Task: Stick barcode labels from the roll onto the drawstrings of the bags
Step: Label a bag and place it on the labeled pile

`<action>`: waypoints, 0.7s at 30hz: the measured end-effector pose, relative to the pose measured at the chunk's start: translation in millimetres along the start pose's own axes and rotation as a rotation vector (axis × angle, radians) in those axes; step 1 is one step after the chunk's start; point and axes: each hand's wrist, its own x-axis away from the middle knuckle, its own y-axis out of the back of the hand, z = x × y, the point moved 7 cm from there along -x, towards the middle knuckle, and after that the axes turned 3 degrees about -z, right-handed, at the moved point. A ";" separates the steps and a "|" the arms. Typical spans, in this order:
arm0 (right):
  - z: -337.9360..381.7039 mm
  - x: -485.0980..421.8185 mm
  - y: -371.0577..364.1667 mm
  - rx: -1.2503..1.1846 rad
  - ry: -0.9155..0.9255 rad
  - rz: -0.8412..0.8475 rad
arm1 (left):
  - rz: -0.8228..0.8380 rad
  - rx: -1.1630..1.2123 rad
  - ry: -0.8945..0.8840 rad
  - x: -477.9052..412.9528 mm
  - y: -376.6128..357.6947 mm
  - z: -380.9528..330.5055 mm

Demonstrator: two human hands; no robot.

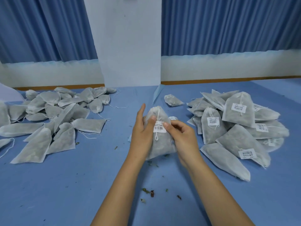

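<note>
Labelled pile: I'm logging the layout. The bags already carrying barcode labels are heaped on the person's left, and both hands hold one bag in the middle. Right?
Wrong side: in the head view the labelled pile lies on the person's right. The left hand and right hand do hold one bag in the middle.

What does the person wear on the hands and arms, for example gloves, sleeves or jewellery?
Nothing worn shows. The left hand and the right hand have no gloves or visible rings, the wrists no watch or band, and both forearms are sleeveless down to the picture's edge.
</note>
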 end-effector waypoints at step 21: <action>15.3 -38.9 105.8 -0.508 -0.324 -0.162 | 0.188 -0.108 0.255 16.5 -124.1 7.9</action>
